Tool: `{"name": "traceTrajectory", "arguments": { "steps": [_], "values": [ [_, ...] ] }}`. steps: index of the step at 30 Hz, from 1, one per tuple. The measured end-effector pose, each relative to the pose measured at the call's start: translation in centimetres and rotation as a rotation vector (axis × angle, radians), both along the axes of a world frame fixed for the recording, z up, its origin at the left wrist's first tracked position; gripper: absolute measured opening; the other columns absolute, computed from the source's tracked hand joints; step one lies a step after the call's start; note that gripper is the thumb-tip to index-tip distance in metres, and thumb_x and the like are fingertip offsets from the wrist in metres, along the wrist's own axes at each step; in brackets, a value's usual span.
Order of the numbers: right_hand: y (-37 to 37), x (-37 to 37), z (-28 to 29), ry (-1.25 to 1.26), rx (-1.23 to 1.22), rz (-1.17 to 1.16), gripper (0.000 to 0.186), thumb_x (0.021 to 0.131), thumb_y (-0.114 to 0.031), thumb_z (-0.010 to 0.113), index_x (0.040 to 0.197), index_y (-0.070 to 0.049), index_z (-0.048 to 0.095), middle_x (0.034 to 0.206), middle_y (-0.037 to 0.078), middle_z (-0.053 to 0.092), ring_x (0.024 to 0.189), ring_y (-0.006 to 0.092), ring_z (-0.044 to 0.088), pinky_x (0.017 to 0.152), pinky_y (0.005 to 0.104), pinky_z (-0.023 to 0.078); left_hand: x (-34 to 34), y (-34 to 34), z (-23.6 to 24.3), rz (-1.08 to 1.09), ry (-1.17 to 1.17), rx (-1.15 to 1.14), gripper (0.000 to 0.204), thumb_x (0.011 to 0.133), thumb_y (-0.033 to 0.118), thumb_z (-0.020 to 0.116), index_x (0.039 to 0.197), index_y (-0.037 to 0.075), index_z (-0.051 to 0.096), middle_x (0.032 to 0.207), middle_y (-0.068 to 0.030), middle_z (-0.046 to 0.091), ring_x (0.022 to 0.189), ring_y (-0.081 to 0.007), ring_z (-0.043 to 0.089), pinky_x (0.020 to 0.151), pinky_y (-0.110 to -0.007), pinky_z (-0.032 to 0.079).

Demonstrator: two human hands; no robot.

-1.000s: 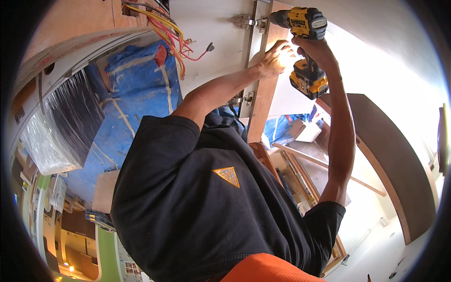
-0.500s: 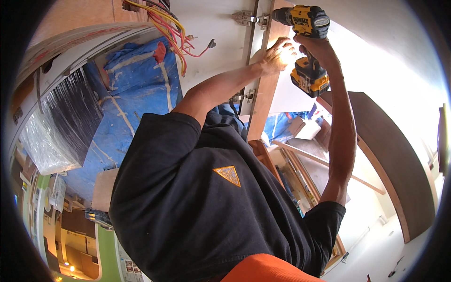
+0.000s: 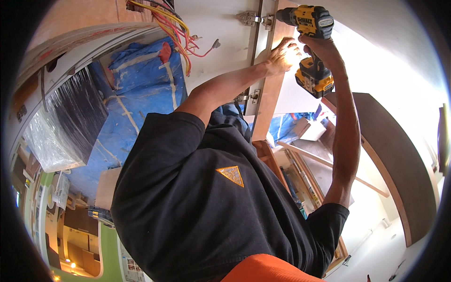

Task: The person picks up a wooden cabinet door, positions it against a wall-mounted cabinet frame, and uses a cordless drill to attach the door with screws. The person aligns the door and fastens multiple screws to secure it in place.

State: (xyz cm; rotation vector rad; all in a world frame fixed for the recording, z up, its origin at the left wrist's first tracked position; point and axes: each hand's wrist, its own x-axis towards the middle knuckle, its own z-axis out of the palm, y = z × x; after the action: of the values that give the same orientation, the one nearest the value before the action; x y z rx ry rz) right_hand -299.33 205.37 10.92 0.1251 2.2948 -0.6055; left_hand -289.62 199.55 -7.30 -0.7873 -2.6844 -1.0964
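Note:
My right hand [image 3: 321,47] grips a yellow and black cordless drill [image 3: 314,22] by its handle, with its battery [image 3: 314,80] below. The drill's chuck points left, beside an upper metal hinge [image 3: 267,21] at a wooden strip [image 3: 267,101]. My left hand [image 3: 283,57] is against that strip, just below the drill's front, fingers bent and closed. Bright light from the drill side washes over its fingertips, so whatever they hold does not show. A lower hinge [image 3: 253,96] sits farther down the strip, beside a white panel [image 3: 221,28].
Loose red and yellow wires [image 3: 183,40] hang at the upper left. Blue sheeting [image 3: 127,113] with tape strips lies beyond a plastic-wrapped dark item [image 3: 70,117]. A curved brown panel [image 3: 399,160] stands at the right. Wood pieces [image 3: 300,169] lie behind my right arm.
The whole view has shifted slightly to the right. Both hands and the drill keep nearly the same places against the strip and hinge.

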Motion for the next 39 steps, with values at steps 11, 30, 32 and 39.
{"name": "traceTrajectory", "arguments": {
  "steps": [11, 30, 32, 39],
  "values": [
    [-0.1, 0.1, 0.0, -0.006, -0.026, -0.016, 0.026, 0.08, -0.03, 0.071, 0.094, -0.008, 0.068, 0.07, 0.0, 0.064, 0.063, 0.0078, 0.058, 0.06, 0.0266, 0.047, -0.1, 0.3, -0.2, 0.028, 0.027, 0.033, 0.049, 0.065, 0.014, 0.074, 0.113, 0.015, 0.065, 0.116, -0.0029, 0.063, 0.123, -0.0221, 0.05, 0.117, -0.046, 0.019],
    [0.2, -0.2, -1.4, 0.0, 0.056, 0.059, 0.024, 0.082, -0.025, 0.071, 0.098, -0.007, 0.068, 0.072, 0.0, 0.064, 0.063, 0.0079, 0.059, 0.061, 0.0264, 0.048, 0.0, 0.7, -0.8, 0.035, 0.006, -0.024, 0.068, 0.063, 0.019, 0.078, 0.127, 0.018, 0.057, 0.125, -0.0007, 0.06, 0.125, -0.0186, 0.048, 0.116, -0.045, 0.018],
    [0.1, -0.3, -1.3, -0.002, 0.058, 0.06, 0.025, 0.083, -0.026, 0.071, 0.098, -0.007, 0.068, 0.073, 0.0, 0.064, 0.064, 0.0081, 0.059, 0.061, 0.0264, 0.048, 0.0, 0.6, -0.8, 0.035, 0.01, -0.024, 0.065, 0.064, 0.017, 0.077, 0.126, 0.019, 0.058, 0.123, -0.0004, 0.06, 0.124, -0.0182, 0.048, 0.116, -0.045, 0.019],
    [0.5, 0.1, -1.1, -0.017, -0.008, 0.026, 0.032, 0.083, -0.028, 0.073, 0.105, -0.006, 0.068, 0.079, 0.002, 0.068, 0.068, 0.0103, 0.063, 0.066, 0.0276, 0.051, -0.1, 0.9, -0.5, 0.075, -0.012, -0.008, 0.049, 0.073, 0.016, 0.069, 0.121, 0.021, 0.062, 0.124, -0.0001, 0.06, 0.126, -0.0176, 0.048, 0.115, -0.043, 0.021]
  ]
}}
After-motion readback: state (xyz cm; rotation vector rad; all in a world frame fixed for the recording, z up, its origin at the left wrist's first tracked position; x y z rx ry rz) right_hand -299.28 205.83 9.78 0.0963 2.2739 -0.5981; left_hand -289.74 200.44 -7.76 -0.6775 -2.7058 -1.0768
